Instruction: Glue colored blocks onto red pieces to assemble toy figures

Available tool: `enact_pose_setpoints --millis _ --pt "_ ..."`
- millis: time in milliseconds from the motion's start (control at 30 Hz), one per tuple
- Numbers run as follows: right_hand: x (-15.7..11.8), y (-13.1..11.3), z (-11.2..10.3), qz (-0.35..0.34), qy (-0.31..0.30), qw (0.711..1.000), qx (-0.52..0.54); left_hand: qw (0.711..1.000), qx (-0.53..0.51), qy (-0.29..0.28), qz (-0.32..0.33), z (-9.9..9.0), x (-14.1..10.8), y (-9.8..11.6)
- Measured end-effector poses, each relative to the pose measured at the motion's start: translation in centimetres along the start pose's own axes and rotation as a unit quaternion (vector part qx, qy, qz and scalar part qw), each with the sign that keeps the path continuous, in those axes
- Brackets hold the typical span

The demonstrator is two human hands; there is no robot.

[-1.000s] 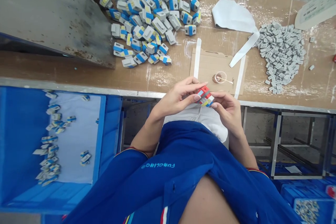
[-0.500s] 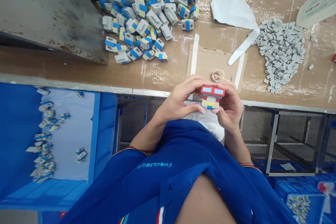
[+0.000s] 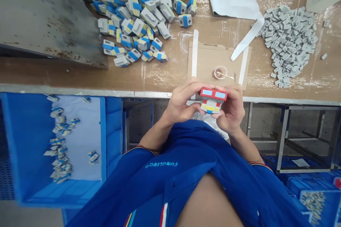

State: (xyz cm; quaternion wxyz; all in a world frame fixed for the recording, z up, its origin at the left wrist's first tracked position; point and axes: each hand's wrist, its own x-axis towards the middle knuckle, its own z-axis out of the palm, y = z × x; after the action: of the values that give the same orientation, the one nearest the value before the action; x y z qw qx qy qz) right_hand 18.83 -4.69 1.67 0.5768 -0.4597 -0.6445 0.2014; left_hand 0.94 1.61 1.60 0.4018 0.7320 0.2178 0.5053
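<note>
Between my two hands, just over the table's front edge, is a small toy truck front (image 3: 212, 100) in red and grey, with two pale blue windows and a yellow, blue and grey lower part. My left hand (image 3: 183, 103) grips its left side, thumb low and fingers along the top. On the other side my right hand (image 3: 231, 108) pinches it, thumb at the bottom corner. Beyond the hands, a small clear cup (image 3: 220, 72) with a thin stick leaning in it sits on a cardboard sheet (image 3: 205, 58) bordered by white tape strips.
Grey, blue and yellow toy parts (image 3: 141, 14) are heaped at the back left beside a stained metal box (image 3: 53, 17). Small grey pieces (image 3: 290, 42) form a pile at right, near a white cloth (image 3: 231, 0). A blue crate (image 3: 34, 149) with similar parts stands below the table at left.
Both hands keep their hold on the toy truck front, which has shifted slightly left and down in view. The camera view has moved, shifting the table and crate.
</note>
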Motion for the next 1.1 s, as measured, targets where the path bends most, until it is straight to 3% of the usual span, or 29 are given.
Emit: enact_pose_setpoints --millis 333,700,833,1000,1100 --pt "1.7 -1.1 1.0 -0.081 -0.042 0.995 -0.048 0.997 -0.065 0.037 -0.001 -1.1 -0.7 -2.2" --pt "1.4 -0.9 2.8 -0.076 -0.02 0.993 -0.087 0.986 -0.142 0.077 -0.029 -0.8 -0.8 -2.7" --pt "1.3 -0.8 3.3 -0.065 0.005 0.996 -0.053 0.991 -0.108 0.068 -0.043 -1.1 -0.8 -2.3" --pt "0.9 -0.7 3.3 -0.013 -0.032 0.999 -0.026 0.997 0.015 0.067 -0.036 -1.1 -1.2 -1.5" --pt "0.8 -0.8 3.2 -0.012 -0.032 0.999 -0.03 0.997 -0.012 0.079 -0.019 -1.1 -1.3 -1.5"
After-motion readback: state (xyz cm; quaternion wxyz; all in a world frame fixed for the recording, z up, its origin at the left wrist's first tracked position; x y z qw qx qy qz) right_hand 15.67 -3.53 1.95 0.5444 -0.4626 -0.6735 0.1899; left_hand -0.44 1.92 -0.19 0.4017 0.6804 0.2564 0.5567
